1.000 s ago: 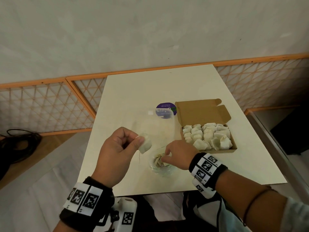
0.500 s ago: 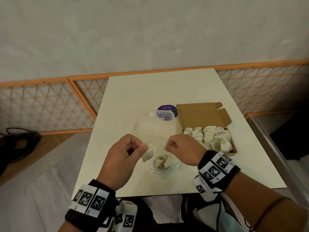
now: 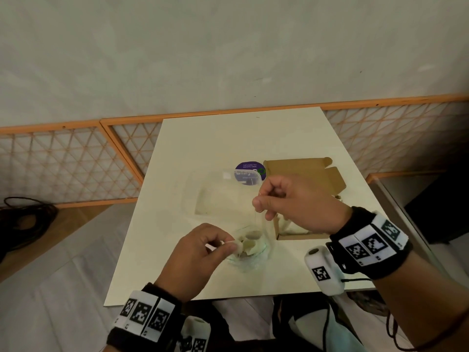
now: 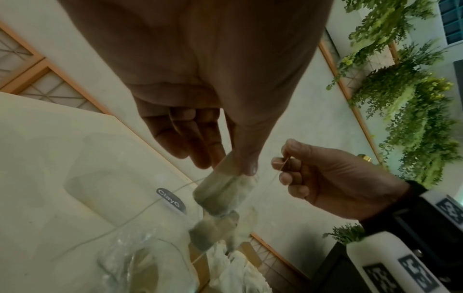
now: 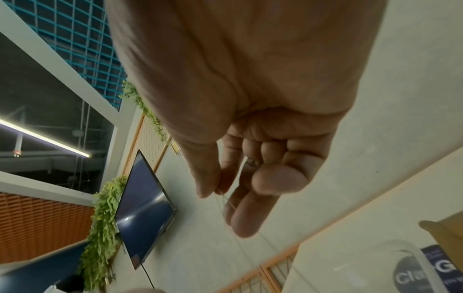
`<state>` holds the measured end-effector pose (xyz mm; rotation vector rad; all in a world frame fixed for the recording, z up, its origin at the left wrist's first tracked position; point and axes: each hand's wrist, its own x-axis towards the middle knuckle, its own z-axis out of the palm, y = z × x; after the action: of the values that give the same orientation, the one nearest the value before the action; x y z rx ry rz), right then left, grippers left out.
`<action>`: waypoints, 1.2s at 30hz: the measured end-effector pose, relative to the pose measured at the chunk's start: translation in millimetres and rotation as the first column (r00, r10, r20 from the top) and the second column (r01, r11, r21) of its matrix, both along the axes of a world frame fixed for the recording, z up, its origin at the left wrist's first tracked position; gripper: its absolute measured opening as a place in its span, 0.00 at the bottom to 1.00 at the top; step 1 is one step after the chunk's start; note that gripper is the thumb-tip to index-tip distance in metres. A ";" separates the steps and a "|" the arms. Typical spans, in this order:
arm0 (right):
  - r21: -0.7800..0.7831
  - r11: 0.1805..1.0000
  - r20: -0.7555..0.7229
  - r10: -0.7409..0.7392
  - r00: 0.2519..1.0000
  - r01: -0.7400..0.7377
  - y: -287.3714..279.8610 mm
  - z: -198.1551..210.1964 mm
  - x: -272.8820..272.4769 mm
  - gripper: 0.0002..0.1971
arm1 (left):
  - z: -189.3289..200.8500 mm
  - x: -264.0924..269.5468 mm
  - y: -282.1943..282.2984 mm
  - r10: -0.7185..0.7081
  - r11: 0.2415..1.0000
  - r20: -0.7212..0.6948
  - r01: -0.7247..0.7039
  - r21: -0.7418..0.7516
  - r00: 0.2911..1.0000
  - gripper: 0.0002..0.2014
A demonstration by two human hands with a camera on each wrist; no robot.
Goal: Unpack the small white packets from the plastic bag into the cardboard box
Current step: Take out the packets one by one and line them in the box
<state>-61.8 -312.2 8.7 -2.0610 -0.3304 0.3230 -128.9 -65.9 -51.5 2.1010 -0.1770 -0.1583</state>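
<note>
below the left hand point(image 4: 200, 89) pinching a soft, light packet point(image 4: 223, 190), its thread point(image 4: 281, 168) runs to the right hand's point(image 4: 333, 178) pinch; hold the body, not the thread.

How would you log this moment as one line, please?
left hand: pinches packet over plastic bag | right hand: pinches thread | cardboard box: open

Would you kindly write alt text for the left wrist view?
The left hand pinches a small white packet above a clear plastic bag, while the right hand pinches a thin string beside it.
</note>
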 end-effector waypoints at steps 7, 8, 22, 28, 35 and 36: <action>0.105 0.994 -0.031 0.005 1.000 -0.001 -5.7 7.2 0.4 0.11 | -2.1 3.0 -19.0 -0.119 0.992 -0.026 0.120 0.027 0.993 0.02; 0.110 0.994 -0.021 0.008 1.000 -0.005 -5.9 7.8 -0.7 0.11 | -2.4 4.4 -21.1 -0.136 0.990 -0.025 0.137 0.042 0.990 0.02; 0.107 0.993 0.138 0.027 0.990 -0.042 -6.7 41.3 -15.6 0.10 | 0.8 19.7 -43.7 -0.200 0.980 0.008 0.200 -0.005 0.980 0.03; 0.135 0.991 0.196 -0.020 0.980 -0.007 -10.6 57.0 -21.0 0.10 | -1.6 23.0 -46.7 -0.153 0.987 0.014 0.154 -0.051 0.988 0.05; 0.185 0.980 0.276 -0.124 0.953 0.074 -13.7 74.4 -18.1 0.10 | -25.2 32.3 -38.0 -0.108 0.979 -0.054 0.116 0.167 0.993 0.06; 0.186 0.980 0.286 -0.127 0.950 0.075 -14.2 76.0 -17.9 0.10 | -28.2 32.7 -36.7 -0.117 0.975 -0.065 0.126 0.180 0.991 0.05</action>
<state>-79.6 -326.4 84.7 -1.9444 -0.4167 -0.0798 -96.2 -102.6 -79.7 2.2678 -0.2677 -0.3148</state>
